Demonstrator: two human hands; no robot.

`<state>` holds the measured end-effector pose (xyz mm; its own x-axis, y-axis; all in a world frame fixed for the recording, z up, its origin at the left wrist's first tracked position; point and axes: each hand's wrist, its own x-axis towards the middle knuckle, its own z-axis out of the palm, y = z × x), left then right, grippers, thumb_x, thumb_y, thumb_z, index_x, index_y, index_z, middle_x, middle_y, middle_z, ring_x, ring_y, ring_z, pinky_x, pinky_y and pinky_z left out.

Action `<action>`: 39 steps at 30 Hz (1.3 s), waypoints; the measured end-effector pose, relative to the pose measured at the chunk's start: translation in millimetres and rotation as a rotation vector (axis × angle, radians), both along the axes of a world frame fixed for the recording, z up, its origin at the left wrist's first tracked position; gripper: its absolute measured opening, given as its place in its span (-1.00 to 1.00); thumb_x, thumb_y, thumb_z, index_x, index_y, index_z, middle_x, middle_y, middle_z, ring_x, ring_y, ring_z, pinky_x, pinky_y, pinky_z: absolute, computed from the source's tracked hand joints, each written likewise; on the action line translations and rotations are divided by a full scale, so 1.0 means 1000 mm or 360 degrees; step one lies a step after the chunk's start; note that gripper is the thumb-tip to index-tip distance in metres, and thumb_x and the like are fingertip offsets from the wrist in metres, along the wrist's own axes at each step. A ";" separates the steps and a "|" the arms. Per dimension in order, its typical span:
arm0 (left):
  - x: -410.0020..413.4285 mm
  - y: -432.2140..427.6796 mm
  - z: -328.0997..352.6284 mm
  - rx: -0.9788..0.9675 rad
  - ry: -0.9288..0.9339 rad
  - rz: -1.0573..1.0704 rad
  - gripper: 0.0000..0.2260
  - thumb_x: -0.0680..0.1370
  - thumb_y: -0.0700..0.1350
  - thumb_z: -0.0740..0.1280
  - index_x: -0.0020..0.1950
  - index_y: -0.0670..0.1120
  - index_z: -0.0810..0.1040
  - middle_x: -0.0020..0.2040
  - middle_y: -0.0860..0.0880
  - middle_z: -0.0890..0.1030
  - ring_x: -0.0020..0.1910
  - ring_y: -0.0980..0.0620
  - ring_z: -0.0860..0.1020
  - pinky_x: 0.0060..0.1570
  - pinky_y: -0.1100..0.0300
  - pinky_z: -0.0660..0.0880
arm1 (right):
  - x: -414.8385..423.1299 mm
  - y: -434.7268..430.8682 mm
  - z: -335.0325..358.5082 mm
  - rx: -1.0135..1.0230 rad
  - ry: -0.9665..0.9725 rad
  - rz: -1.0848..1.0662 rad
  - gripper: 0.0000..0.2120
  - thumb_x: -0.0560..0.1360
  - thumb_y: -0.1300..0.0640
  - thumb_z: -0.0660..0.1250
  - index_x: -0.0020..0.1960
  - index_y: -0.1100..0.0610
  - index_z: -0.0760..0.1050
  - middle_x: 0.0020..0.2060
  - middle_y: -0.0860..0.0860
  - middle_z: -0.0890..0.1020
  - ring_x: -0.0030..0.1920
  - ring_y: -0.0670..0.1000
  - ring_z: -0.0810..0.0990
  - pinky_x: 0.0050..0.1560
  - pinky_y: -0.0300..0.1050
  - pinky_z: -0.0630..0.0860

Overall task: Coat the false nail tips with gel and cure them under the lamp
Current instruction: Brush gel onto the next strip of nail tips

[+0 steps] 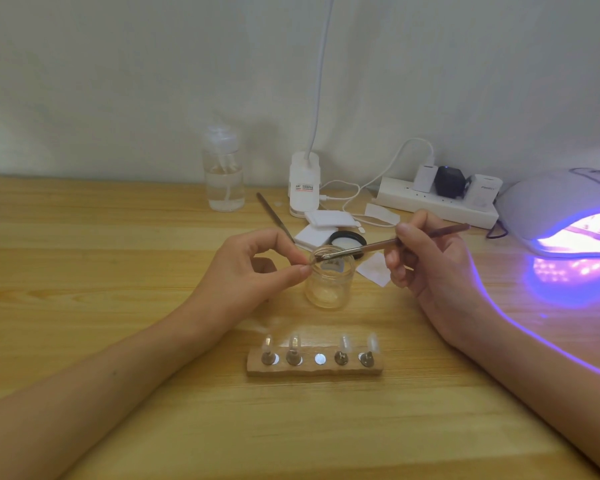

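A wooden worktop [118, 237] and white wall [153, 81] are seen behind left fingers [286, 243] pinched on a small piece [310, 263] and right fingers [405, 233] clamped on a brush [440, 231].

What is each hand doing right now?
Left hand: pinching a small item, unclear what.
Right hand: holding the brush.

Held brush [395, 242] in right hand [433, 261] over open jar [329, 284], tip at pinched left hand [253, 271]; lit lamp [561, 202], worktop's right edge.

Table [84, 254]: pale wood
Front: wooden holder [314, 370]
Middle: glass jar [329, 285]; black lid [347, 241]; white pads [329, 219]
Back: clear bottle [225, 174]; power strip [430, 204]
Right: nail lamp [561, 199]
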<state>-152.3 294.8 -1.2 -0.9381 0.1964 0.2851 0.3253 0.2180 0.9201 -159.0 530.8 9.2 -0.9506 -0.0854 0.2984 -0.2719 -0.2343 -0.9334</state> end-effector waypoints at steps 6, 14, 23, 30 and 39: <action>0.000 0.000 0.000 -0.0004 0.0000 -0.0004 -0.89 0.44 -0.12 0.53 -0.19 -0.04 0.62 -0.07 -0.31 0.61 -0.41 0.04 0.40 -0.38 0.20 0.37 | -0.002 0.001 -0.001 -0.0024 -0.0068 -0.0090 -0.71 0.54 0.13 0.33 -0.36 -0.02 0.45 -0.46 0.00 0.53 -0.43 -0.10 0.49 -0.45 -0.30 0.43; 0.001 0.000 0.000 0.0018 0.0004 -0.0010 -0.90 0.42 -0.12 0.53 -0.20 -0.06 0.62 -0.08 -0.16 0.64 -0.43 0.09 0.41 -0.40 0.26 0.39 | -0.001 0.001 -0.001 -0.0039 -0.0074 -0.0106 -0.72 0.55 0.16 0.32 -0.33 0.02 0.43 -0.47 0.00 0.53 -0.43 -0.08 0.48 -0.44 -0.30 0.42; 0.002 0.000 0.001 0.0004 0.0012 -0.0004 -0.89 0.44 -0.14 0.52 -0.19 -0.07 0.61 -0.08 -0.25 0.63 -0.40 0.02 0.41 -0.36 0.21 0.38 | -0.001 0.002 -0.001 -0.0030 -0.0053 -0.0076 -0.73 0.55 0.13 0.33 -0.32 0.00 0.45 -0.46 -0.01 0.54 -0.42 -0.09 0.49 -0.44 -0.30 0.43; 0.001 0.000 0.001 -0.0001 0.0018 -0.0003 -0.89 0.44 -0.15 0.52 -0.19 -0.07 0.61 -0.08 -0.25 0.63 -0.41 0.04 0.41 -0.36 0.19 0.39 | -0.001 0.001 -0.002 0.0011 -0.0074 -0.0097 -0.79 0.49 0.09 0.35 -0.31 0.02 0.44 -0.45 0.00 0.55 -0.42 -0.07 0.49 -0.44 -0.29 0.44; -0.001 -0.001 -0.001 -0.0006 0.0027 -0.0014 -0.89 0.44 -0.14 0.53 -0.19 -0.06 0.61 -0.08 -0.28 0.62 -0.42 0.08 0.41 -0.37 0.25 0.41 | 0.000 0.001 -0.002 0.0032 -0.0043 -0.0087 -0.82 0.44 0.04 0.37 -0.28 0.05 0.42 -0.44 0.02 0.56 -0.42 -0.07 0.50 -0.43 -0.28 0.44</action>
<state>-153.3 294.1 -2.5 -0.9314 0.2060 0.3000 0.3426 0.2187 0.9137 -158.9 531.5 7.5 -0.9618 -0.0388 0.2711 -0.2582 -0.2011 -0.9449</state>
